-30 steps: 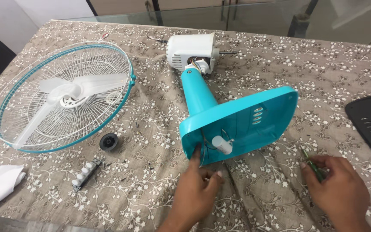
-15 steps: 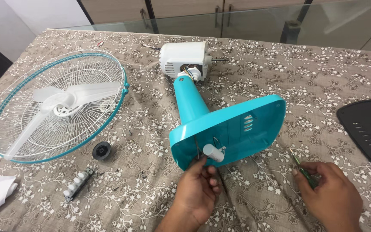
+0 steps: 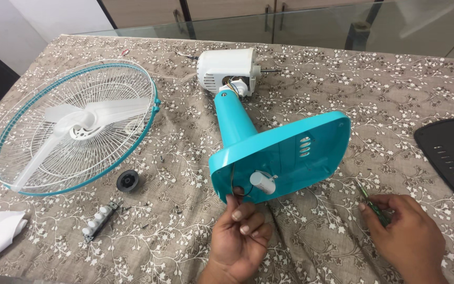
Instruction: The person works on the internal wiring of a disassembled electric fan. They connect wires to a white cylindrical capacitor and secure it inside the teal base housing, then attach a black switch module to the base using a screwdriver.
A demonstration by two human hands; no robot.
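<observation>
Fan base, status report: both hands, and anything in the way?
Left hand fingertips at fan base open underside, beside white capacitor. Right hand shut on green screwdriver. Fan grille off to the side, nothing blocking.

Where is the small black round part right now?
In the head view, the small black round part lies on the patterned tablecloth at left, just below the fan grille, above the white switch strip, well left of the left hand.
</observation>
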